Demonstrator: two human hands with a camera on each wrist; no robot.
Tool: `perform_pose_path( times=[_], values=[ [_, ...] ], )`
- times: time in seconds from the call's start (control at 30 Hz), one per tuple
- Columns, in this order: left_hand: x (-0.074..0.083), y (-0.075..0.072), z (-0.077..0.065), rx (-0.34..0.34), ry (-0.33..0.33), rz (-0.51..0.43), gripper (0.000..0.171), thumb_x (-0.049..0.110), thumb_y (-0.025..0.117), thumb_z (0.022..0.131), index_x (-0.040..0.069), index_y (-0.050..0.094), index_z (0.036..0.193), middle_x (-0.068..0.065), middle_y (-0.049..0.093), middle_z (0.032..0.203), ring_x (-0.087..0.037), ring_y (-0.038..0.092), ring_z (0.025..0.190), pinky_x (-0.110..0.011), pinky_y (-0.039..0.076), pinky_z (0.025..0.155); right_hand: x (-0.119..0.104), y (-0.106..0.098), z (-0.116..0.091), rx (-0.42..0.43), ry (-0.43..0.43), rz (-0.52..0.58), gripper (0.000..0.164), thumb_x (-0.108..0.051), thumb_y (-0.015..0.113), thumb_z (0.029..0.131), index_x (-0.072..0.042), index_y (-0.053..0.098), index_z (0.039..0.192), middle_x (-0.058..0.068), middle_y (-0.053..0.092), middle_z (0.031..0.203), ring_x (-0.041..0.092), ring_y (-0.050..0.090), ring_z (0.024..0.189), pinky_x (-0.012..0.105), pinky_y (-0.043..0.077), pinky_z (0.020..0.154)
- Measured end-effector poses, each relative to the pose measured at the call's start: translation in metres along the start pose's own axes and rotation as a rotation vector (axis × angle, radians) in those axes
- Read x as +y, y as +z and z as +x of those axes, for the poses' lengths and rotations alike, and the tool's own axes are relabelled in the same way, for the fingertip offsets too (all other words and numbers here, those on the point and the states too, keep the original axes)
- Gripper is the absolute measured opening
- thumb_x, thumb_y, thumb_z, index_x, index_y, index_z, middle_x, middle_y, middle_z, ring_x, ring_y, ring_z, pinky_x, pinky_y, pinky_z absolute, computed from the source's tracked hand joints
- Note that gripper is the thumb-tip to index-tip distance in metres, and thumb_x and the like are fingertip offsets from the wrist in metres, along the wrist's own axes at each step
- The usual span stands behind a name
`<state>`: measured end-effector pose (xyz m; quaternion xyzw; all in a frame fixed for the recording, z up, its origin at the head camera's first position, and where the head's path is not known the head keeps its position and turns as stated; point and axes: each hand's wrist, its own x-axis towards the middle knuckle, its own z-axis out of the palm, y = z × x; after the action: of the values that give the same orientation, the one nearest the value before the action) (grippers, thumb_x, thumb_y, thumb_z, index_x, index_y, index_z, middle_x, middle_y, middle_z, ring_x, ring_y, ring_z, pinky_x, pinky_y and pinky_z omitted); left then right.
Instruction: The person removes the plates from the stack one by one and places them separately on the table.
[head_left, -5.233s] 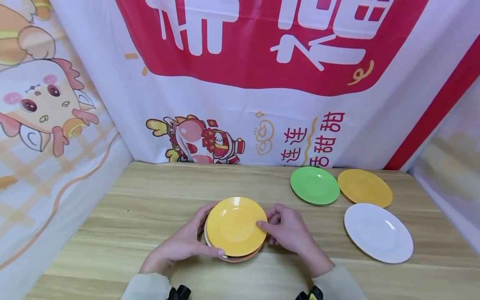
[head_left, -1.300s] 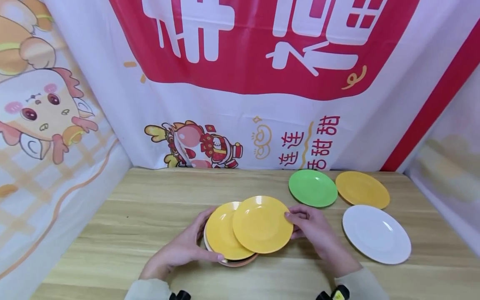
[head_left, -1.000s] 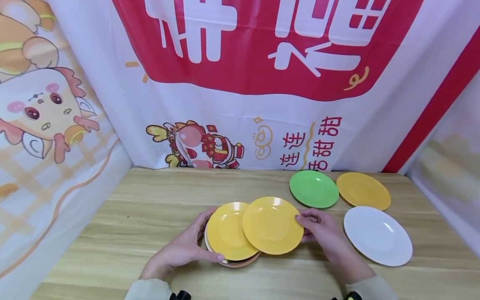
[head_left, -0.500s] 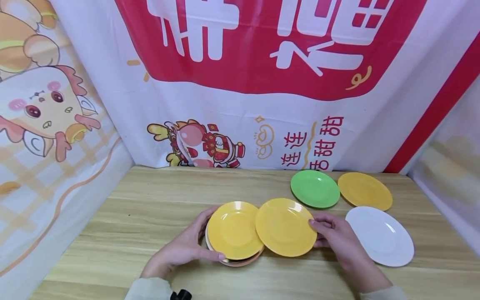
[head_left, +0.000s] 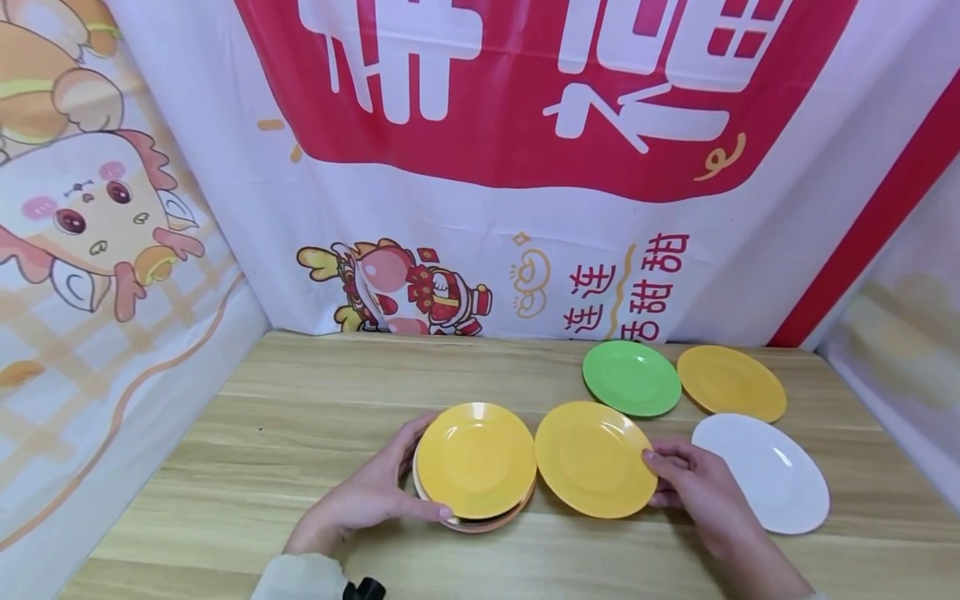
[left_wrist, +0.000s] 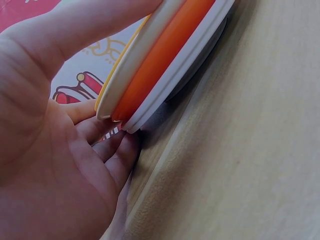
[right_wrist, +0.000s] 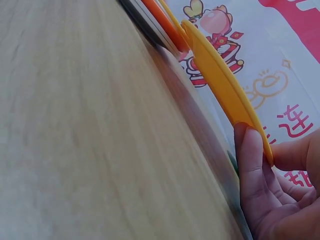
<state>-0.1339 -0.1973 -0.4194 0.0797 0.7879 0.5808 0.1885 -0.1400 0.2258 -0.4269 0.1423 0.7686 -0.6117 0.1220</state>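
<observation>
Recorded in the right hand (head_left: 693,479): one yellow plate (head_left: 596,460). Pinched at its right rim only, with the thumb on the upper face and fingers beneath. Extended leftward out of the grip, with nearly all of the disc clear of thumb and fingers. Held above the table (head_left: 337,375), upper face upward, with a gap under the rim in the right wrist view. Located just beside the stack (left_wrist: 161,57), to its right. Unable to confirm contact between the two facing edges.

Recorded at the stack: the left hand (head_left: 375,492). Curled round the stack from its left side, with the thumb at the near rim and fingers along the far left rim. Topped by a second yellow plate (head_left: 476,458); layered below in off-white, orange and white, with something dark lowermost, too shaded to identify.

Found on the table, to the right of the held item: a green plate (head_left: 632,379) toward the back, an orange-yellow plate (head_left: 732,383) just beside it, and a white plate (head_left: 776,479) nearer the front, overlapped in the head view by the right hand. Hung behind the table: a printed cloth (head_left: 750,217).
</observation>
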Motion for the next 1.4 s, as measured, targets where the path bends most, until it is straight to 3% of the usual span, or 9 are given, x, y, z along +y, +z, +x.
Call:
perform_pose_path(
  times=[0.3, 0.53, 0.93, 1.4],
  values=[
    [-0.001, 0.000, 0.000, 0.003, 0.006, -0.001, 0.120, 0.024, 0.101, 0.073, 0.025, 0.029, 0.168, -0.004, 0.030, 0.177, -0.031, 0.022, 0.166, -0.059, 0.013, 0.136, 0.004, -0.007, -0.003, 0.055, 0.036, -0.037, 0.050, -0.026, 0.065, 0.109, 0.007, 0.052, 0.144, 0.004, 0.075, 0.102, 0.014, 0.070, 0.084, 0.030, 0.067, 0.075],
    [-0.001, 0.001, -0.001, 0.002, 0.006, -0.005, 0.120, 0.023, 0.101, 0.073, 0.024, 0.029, 0.168, -0.004, 0.030, 0.177, -0.031, 0.023, 0.166, -0.059, 0.014, 0.136, 0.004, -0.009, -0.005, 0.100, 0.061, -0.152, 0.051, -0.027, 0.066, 0.108, 0.008, 0.054, 0.143, 0.008, 0.076, 0.097, 0.015, 0.073, 0.076, 0.032, 0.067, 0.070],
    [0.000, 0.000, 0.000, 0.007, -0.007, -0.007, 0.119, 0.024, 0.101, 0.073, 0.026, 0.029, 0.168, -0.003, 0.030, 0.177, -0.031, 0.022, 0.167, -0.060, 0.012, 0.136, 0.002, -0.015, -0.012, 0.094, -0.007, -0.358, 0.047, -0.031, 0.076, 0.101, 0.006, 0.066, 0.128, 0.004, 0.077, 0.080, 0.018, 0.074, 0.065, 0.030, 0.063, 0.061],
    [0.000, -0.001, -0.001, 0.002, 0.009, 0.008, 0.121, 0.025, 0.102, 0.072, 0.025, 0.029, 0.168, -0.003, 0.032, 0.176, -0.030, 0.024, 0.166, -0.060, 0.014, 0.136, 0.000, -0.021, -0.012, 0.089, -0.005, -0.444, 0.040, -0.030, 0.078, 0.100, 0.004, 0.067, 0.116, 0.004, 0.075, 0.074, 0.017, 0.072, 0.061, 0.030, 0.062, 0.058]
  ],
)
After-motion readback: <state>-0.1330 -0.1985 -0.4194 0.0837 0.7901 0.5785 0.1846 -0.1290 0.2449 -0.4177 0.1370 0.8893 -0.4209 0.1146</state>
